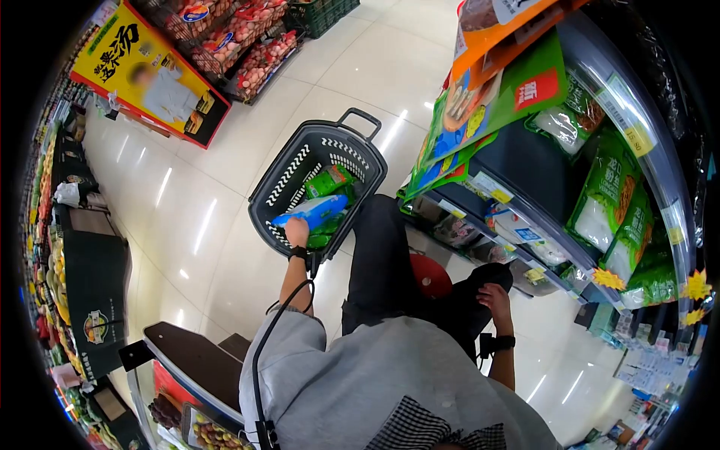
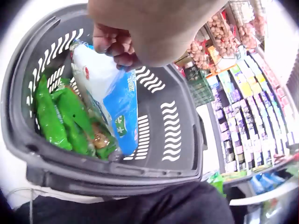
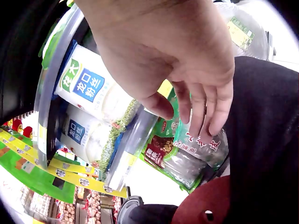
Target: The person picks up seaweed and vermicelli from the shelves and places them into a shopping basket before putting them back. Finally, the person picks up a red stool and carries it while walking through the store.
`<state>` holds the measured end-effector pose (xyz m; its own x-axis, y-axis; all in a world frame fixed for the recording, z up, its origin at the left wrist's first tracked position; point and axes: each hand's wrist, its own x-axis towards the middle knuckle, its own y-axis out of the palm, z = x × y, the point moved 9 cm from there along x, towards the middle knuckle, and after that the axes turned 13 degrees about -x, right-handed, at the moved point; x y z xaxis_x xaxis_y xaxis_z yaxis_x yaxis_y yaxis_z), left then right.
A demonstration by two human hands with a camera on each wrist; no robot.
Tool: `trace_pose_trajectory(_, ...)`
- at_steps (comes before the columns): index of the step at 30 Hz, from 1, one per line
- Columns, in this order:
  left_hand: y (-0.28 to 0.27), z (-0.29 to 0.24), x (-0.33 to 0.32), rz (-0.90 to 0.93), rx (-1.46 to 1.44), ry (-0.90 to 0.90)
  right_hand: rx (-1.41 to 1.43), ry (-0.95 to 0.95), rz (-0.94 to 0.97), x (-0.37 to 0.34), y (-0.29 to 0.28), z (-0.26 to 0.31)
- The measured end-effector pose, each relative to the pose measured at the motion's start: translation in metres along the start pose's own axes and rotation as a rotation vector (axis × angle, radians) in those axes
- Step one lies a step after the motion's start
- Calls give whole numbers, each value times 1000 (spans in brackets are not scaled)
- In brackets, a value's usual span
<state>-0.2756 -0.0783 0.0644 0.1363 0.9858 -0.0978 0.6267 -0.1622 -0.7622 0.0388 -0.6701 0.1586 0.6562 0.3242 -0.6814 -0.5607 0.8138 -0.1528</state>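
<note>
My left hand (image 1: 298, 232) reaches into a dark grey shopping basket (image 1: 262, 159) and grips one end of a blue-and-white food bag (image 2: 122, 109). The bag lies slanted inside the basket, with a green logo on its blue part. Beside and under it are several green food packets (image 2: 52, 116), partly covered by the bag. My right hand (image 1: 493, 300) hangs by my bent knee, fingers loosely curled and holding nothing. In the right wrist view the right hand (image 3: 177, 65) overlaps clear-and-green food packets (image 3: 187, 156) on a low shelf.
To the right, a curved store shelf (image 1: 555, 277) holds white-and-green packets, with hanging promotional cards (image 1: 487, 97). A yellow sign (image 1: 150, 75) and crates of bagged produce (image 1: 247, 45) stand ahead. A red round seat (image 1: 429, 276) shows between my legs. Produce stands (image 1: 86, 285) line the left.
</note>
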Motion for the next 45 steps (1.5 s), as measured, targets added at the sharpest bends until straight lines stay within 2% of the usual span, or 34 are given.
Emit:
trace_pose_trajectory(2,-33,-26,11,-132,-184,165,0,-16,16,2,7,7)
trace_pose_trajectory(6,-95,-95,0,-109,-269,200,-31,-65,57,-1,30,33)
trace_pose_trajectory(9,-134,-137,-25,-62,-584,340,-44,-99,89,4,50,48)
trace_pose_trajectory(10,-147,-147,-34,-51,-577,353,-57,-112,112,7,59,52)
trace_pose_trajectory(11,-158,-155,-44,-8,-667,356,-37,-107,103,12,65,53)
trace_pose_trajectory(13,-177,-180,-68,74,-744,373,-39,-251,240,16,92,66)
trace_pose_trajectory(16,-209,-228,-113,214,-790,438,-215,-290,419,0,145,102)
trace_pose_trajectory(17,-210,-244,-129,327,-803,444,-302,-307,486,-5,160,107)
trace_pose_trajectory(18,-208,-259,-143,432,-823,450,-345,-445,530,-12,177,117)
trace_pose_trajectory(19,-210,-268,-151,447,-825,459,-394,-587,575,-20,194,128)
trace_pose_trajectory(20,-208,-277,-161,525,-897,459,-390,-588,561,-26,204,134)
trace_pose_trajectory(22,-201,-293,-181,646,-1035,416,-541,-917,377,-55,215,163)
trace_pose_trajectory(23,-192,-300,-188,725,-1065,426,-532,-915,361,-57,214,166)
trace_pose_trajectory(25,-172,-316,-205,869,-1174,392,17,-757,531,-58,205,169)
trace_pose_trajectory(26,-163,-325,-211,902,-1223,416,23,-760,514,-41,199,141)
trace_pose_trajectory(28,-136,-335,-216,915,-1197,359,245,-316,451,28,184,31)
trace_pose_trajectory(29,-119,-335,-214,933,-1117,335,246,-318,434,12,170,50)
trace_pose_trajectory(31,-86,-349,-213,921,-1053,368,-418,-364,233,-38,137,120)
trace_pose_trajectory(32,-71,-352,-214,933,-1032,355,-419,-366,219,-37,128,120)
trace_pose_trajectory(33,-49,-344,-216,1009,-1063,168,-321,-323,210,-34,117,116)
trace_pose_trajectory(34,-36,-351,-218,1069,-906,396,-221,-281,202,-31,108,113)
trace_pose_trajectory(35,-17,-344,-223,1067,-849,542,-220,-216,241,-29,103,109)
trace_pose_trajectory(36,1,-339,-234,1059,-790,688,-216,-220,233,-25,102,107)
trace_pose_trajectory(38,20,-332,-262,960,-446,980,-56,-334,74,-12,90,107)
trace_pose_trajectory(40,36,-317,-267,948,-488,954,-5,-306,60,-4,85,98)
trace_pose_trajectory(42,50,-288,-237,696,-642,799,-90,-282,82,-4,86,94)
trace_pose_trajectory(43,98,-243,-213,816,-703,519,-89,-280,86,-3,87,91)
trace_pose_trajectory(44,93,-242,-208,814,-702,517,-72,-295,93,-2,87,89)
trace_pose_trajectory(45,105,-233,-209,993,-752,267,-56,-312,99,-4,88,95)
